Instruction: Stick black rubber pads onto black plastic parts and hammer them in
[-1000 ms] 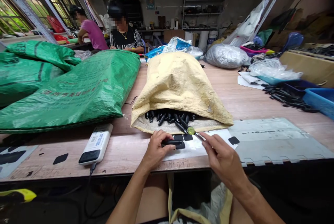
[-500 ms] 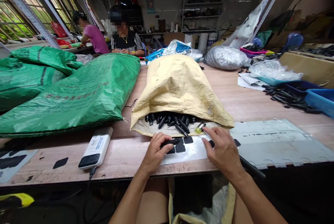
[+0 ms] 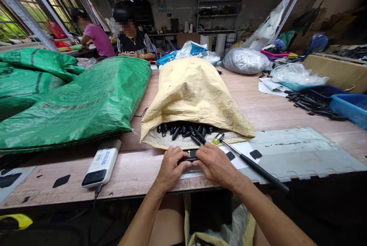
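Note:
My left hand (image 3: 172, 165) is closed on one end of a slim black cylindrical piece (image 3: 189, 158), just in front of the sack's mouth. From the other side, my right hand (image 3: 216, 163) grips the same piece, its fingers covering that end. A hammer (image 3: 252, 162) with a yellow-tipped head and a black handle lies to the right, its head on the sack's lip. Several similar black pieces (image 3: 183, 130) show in the opening of a yellow woven sack (image 3: 195, 89). Beneath my hands is a white sheet (image 3: 243, 148) with black rounded squares (image 3: 256, 154), partly covered.
Green sacks (image 3: 94, 96) and a white power bank (image 3: 101, 163) with a cable occupy the left. A translucent mat (image 3: 301, 150), a pile of black parts (image 3: 312, 104) and a blue bin (image 3: 349, 108) are on the right. Two people (image 3: 133, 41) sit beyond the table.
My right hand has moved left from beside the hammer's head to the black piece, joining my left hand. The hammer and more of the white sheet are now uncovered. The view has shifted slightly.

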Demonstrator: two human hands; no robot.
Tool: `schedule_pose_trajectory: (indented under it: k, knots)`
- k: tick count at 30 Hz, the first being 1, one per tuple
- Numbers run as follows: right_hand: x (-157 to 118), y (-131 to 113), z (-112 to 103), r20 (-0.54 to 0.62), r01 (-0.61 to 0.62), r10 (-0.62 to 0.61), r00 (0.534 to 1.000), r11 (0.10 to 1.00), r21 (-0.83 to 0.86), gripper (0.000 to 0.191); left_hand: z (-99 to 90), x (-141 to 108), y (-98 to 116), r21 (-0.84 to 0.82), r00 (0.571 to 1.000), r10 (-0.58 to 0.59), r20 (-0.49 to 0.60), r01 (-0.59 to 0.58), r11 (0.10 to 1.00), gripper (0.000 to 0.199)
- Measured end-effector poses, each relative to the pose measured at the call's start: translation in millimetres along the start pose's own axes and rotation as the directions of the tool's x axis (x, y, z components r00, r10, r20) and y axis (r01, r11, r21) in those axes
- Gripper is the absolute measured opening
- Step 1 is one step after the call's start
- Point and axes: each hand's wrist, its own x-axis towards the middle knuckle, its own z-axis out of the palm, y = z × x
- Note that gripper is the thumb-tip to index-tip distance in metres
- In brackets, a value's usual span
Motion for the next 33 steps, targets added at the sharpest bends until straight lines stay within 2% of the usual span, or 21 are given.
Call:
schedule_pose_trajectory:
  k: [6,11,15,19,23,26,28,31,33]
  knots:
    - [2,5,16,-0.033,0.014,-0.011,0.999,0.996,0.086,0.027,2.1,0,-2,0.033,1.0,-0.004,-0.014,0.005,0.999,0.011]
    - [-9,17,1,-0.024,0.033,-0.029,0.999,0.99,0.14,0.023,1.5,1,2,0.032,1.0,-0.014,-0.008,0.014,0.999,0.006]
    - [-23,32,-10,-0.083,-0.059,0.072,0.994,0.986,0.155,0.016,1.4,1,4,-0.012,0.998,-0.043,-0.038,0.043,0.999,0.011]
    - [-31,41,-2,-0.122,-0.165,0.175,0.977,0.983,0.087,0.008,2.0,1,1,-0.023,0.998,-0.048,-0.044,0.047,0.999,0.013]
    - [-31,40,5,-0.125,-0.175,0.182,0.975,0.982,0.068,0.009,-1.3,3,4,-0.009,0.997,-0.042,-0.059,0.042,0.999,0.013]
    - [-31,39,5,-0.127,-0.178,0.186,0.974,0.981,0.071,0.009,-0.2,-6,20,0.012,0.996,0.003,-0.087,-0.002,1.0,0.013]
    - [-31,38,5,-0.132,-0.174,0.182,0.974,0.982,0.071,0.009,8.7,-21,35,-0.008,0.998,0.058,-0.03,-0.058,0.998,0.013]
    - [-32,39,6,-0.139,-0.169,0.178,0.974,0.983,0.072,0.009,36.7,-52,56,-0.05,0.974,0.131,0.185,-0.124,0.991,0.016]
    - [-32,39,7,-0.141,-0.17,0.179,0.974,0.983,0.072,0.009,59.6,-69,64,0.082,0.947,0.12,0.299,-0.15,0.985,0.016]
